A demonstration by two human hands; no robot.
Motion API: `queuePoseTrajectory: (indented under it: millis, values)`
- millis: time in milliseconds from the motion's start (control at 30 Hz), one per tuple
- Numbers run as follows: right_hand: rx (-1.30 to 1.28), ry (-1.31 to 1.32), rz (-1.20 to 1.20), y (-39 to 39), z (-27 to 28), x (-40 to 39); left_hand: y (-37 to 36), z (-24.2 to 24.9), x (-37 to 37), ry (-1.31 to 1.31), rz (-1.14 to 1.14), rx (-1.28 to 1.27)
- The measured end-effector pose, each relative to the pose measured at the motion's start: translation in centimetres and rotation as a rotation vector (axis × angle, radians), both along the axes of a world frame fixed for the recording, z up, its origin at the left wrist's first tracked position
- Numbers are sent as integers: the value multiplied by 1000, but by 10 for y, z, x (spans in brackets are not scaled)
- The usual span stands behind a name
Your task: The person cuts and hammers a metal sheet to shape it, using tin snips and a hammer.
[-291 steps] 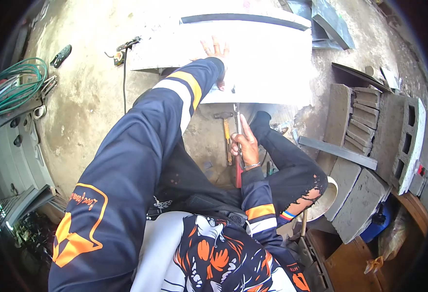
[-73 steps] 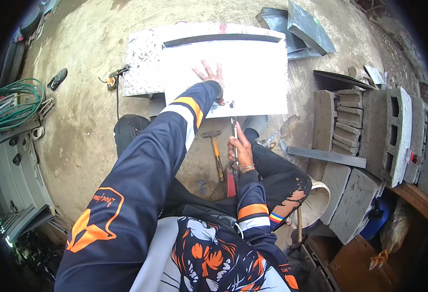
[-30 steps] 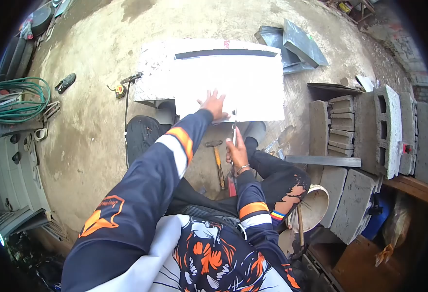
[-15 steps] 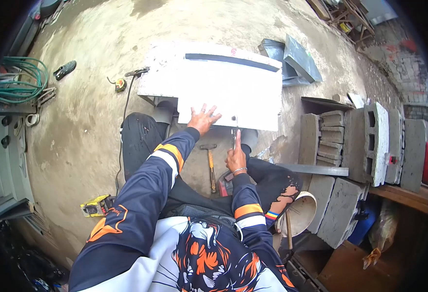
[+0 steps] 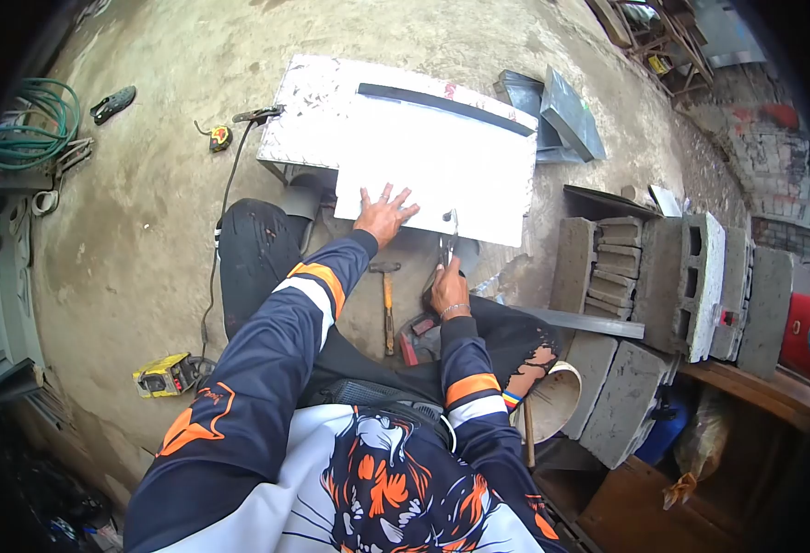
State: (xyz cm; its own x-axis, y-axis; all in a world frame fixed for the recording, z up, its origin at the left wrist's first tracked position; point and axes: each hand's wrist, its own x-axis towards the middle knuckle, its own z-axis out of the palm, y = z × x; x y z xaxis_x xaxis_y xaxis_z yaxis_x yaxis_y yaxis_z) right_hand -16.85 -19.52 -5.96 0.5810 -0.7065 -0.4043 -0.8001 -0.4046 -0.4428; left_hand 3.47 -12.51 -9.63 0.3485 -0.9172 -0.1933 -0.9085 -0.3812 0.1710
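A flat white sheet lies on a low metal-plated bench in front of me. My left hand rests spread on the sheet's near edge. In my right hand is a pair of snips, its two handles in my closed fingers. Its jaws reach over the near right edge of the sheet, beside a small dark spot; their exact bite is too small to make out. A dark strip lies along the far side of the sheet. Between my legs is a hammer on the floor.
A clamp with a cable grips the bench's left corner. A tape measure and a yellow boxy tool lie left. Bent metal pieces sit behind right. Concrete blocks, a metal bar and a bucket stand right.
My right index finger, stretched along the snips before, is now drawn back and both handles show. My left hand stays on the sheet. The view has shifted slightly.
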Motion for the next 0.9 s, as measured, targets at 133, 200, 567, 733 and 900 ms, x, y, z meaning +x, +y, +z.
queuePoseTrajectory:
  millis: [133,200,567,733,900]
  values:
    - [15,160,14,-12,11,12,-3,-4,-3,-8,16,-13]
    - [-2,197,24,-16,6,15,-2,0,-3,15,25,-24]
    - [95,567,269,-57,36,33,-8,15,9,146,11,-51]
    - [104,734,768,-77,69,63,-13,12,10,157,-6,-38]
    - [402,479,285,-100,37,32,-23,24,8,176,-4,6]
